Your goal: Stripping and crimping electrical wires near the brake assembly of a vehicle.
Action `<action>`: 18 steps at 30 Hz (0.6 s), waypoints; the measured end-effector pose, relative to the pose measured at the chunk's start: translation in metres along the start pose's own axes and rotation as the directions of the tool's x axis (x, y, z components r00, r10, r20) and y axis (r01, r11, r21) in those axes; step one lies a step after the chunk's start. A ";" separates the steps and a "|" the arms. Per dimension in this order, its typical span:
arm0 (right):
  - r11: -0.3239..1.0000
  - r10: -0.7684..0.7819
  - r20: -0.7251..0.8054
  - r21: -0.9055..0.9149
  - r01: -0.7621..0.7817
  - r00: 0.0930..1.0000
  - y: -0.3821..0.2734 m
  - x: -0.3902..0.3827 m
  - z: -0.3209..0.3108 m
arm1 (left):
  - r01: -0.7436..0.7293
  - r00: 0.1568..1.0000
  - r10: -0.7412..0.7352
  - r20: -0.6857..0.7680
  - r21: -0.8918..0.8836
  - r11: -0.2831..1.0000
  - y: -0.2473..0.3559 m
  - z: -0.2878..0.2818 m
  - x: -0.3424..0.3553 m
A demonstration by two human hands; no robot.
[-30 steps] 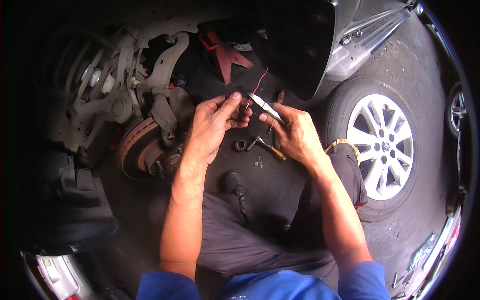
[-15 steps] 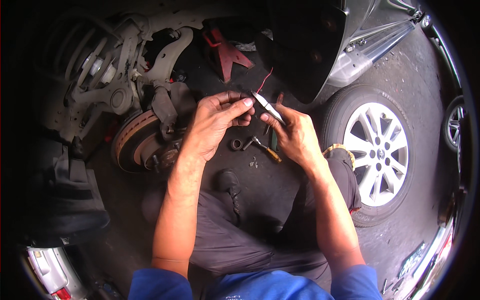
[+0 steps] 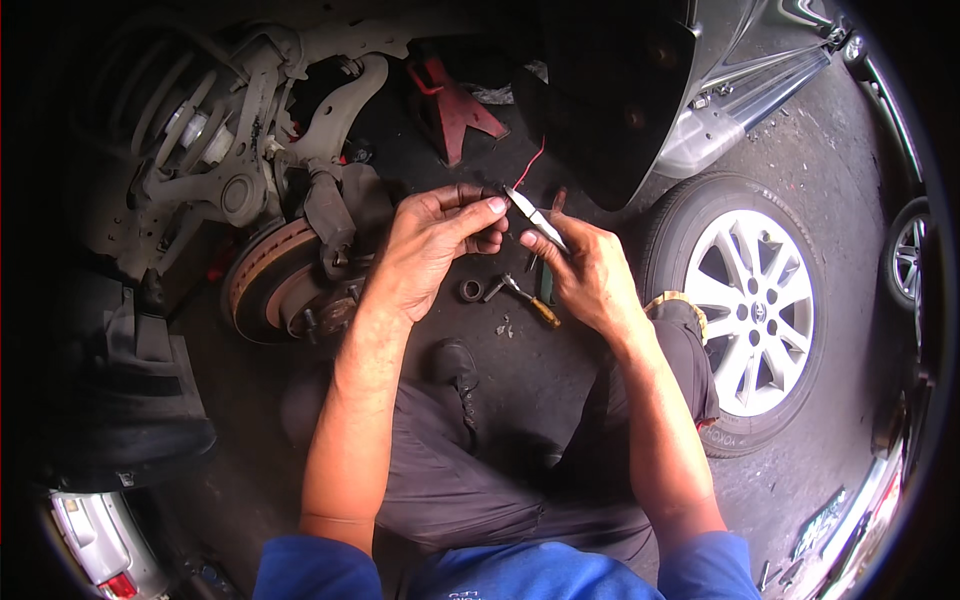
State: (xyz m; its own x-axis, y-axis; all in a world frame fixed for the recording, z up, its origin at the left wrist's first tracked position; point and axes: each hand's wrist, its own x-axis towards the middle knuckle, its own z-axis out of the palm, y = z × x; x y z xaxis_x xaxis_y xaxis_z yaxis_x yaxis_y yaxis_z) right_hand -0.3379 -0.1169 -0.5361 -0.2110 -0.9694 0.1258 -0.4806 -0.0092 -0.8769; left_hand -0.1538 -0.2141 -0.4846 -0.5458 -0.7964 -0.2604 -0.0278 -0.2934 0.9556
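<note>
My left hand (image 3: pixel 440 235) is closed in a pinch in front of the brake disc. Between its thumb and fingers sits a small dark piece (image 3: pixel 494 190), too little of it showing to name. A thin red wire (image 3: pixel 532 163) sticks up from just beside the fingertips. My right hand (image 3: pixel 588 258) is closed around a silver pointed blade (image 3: pixel 530 210), its handle hidden in the palm. The blade's tip meets the dark piece near the foot of the wire.
On the left are a brake disc (image 3: pixel 262 285) and a coil spring (image 3: pixel 195 120). A red jack stand (image 3: pixel 455 120) stands beyond my hands. A ratchet (image 3: pixel 535 302) and a socket (image 3: pixel 470 290) lie on the floor. A wheel (image 3: pixel 735 310) lies at right.
Both hands keep nearly the same place and grip. The blade's tip has shifted very slightly at the dark piece, and the whole view has moved a little.
</note>
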 end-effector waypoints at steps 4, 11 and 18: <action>0.998 -0.055 -0.029 -0.008 0.055 0.998 0.006 -0.001 0.003 | -0.004 1.000 0.004 0.001 0.004 1.000 0.001 0.000 0.000; 1.000 -0.023 -0.023 -0.016 0.023 0.999 0.001 0.000 0.000 | -0.001 1.000 0.001 -0.015 0.008 1.000 0.002 -0.002 0.000; 1.000 0.012 -0.031 -0.009 -0.013 0.999 -0.001 0.001 -0.002 | -0.004 0.999 0.002 -0.049 -0.036 0.999 0.004 0.000 0.001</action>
State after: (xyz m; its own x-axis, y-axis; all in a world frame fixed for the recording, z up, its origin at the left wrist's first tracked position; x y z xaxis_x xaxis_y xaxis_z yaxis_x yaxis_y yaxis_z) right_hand -0.3393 -0.1172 -0.5338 -0.2428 -0.9614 0.1291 -0.4853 0.0052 -0.8743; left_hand -0.1539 -0.2159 -0.4813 -0.5039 -0.8222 -0.2648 0.0042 -0.3089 0.9511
